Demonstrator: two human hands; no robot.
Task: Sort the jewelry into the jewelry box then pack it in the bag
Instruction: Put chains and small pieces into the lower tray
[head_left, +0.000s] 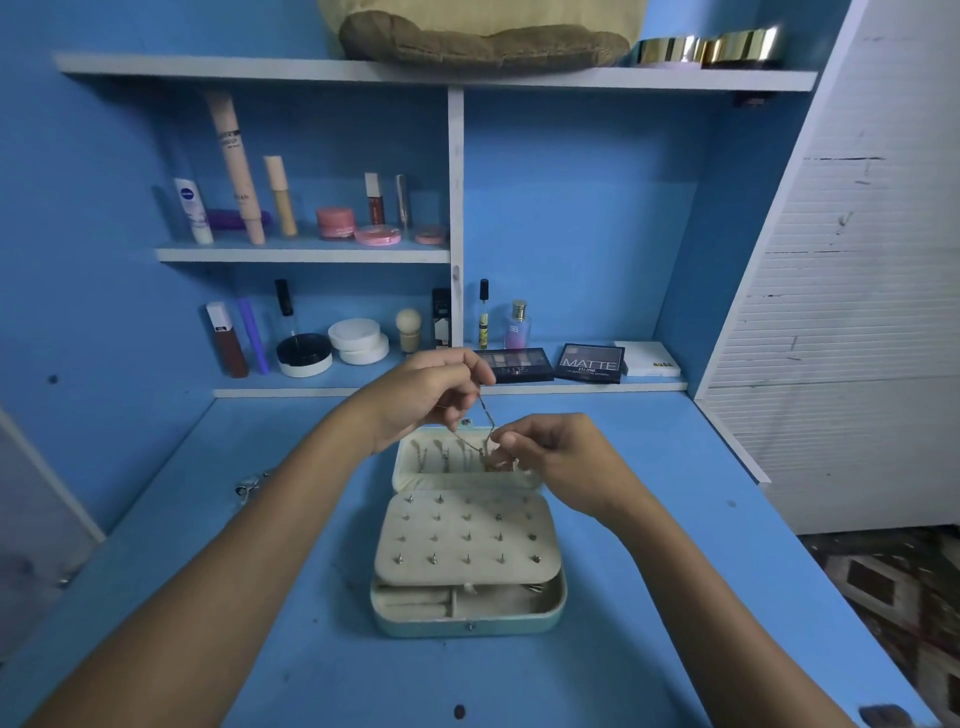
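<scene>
Head view. Landmark: the jewelry box (467, 597), open on the blue bench (649, 597), lid (415, 467) tipped back on the far side, stud panel (467, 535) folded over the tray

Chain (480, 415): strung above the box lid, between both hands. Left hand (426, 397), above the lid's far left corner, pinches the upper end; right hand (550, 457), over the lid's right end, pinches the lower end down by the lid hooks. Both sets of fingers are curled tight on the chain, none loose

Handling, as judged: thin, limp, very light; no stiffness, so it sags and kinks between grips. Likely to slip through fingers and to tangle or snag on neighbouring hooks. Best held near the clasp end with a fingertip pinch, the other hand keeping the slack taut

More jewelry (252, 486) lies on the bench, well left of the box; blurred, kind unclear

Bag (483, 41) on the top shelf, far beyond the box
</scene>
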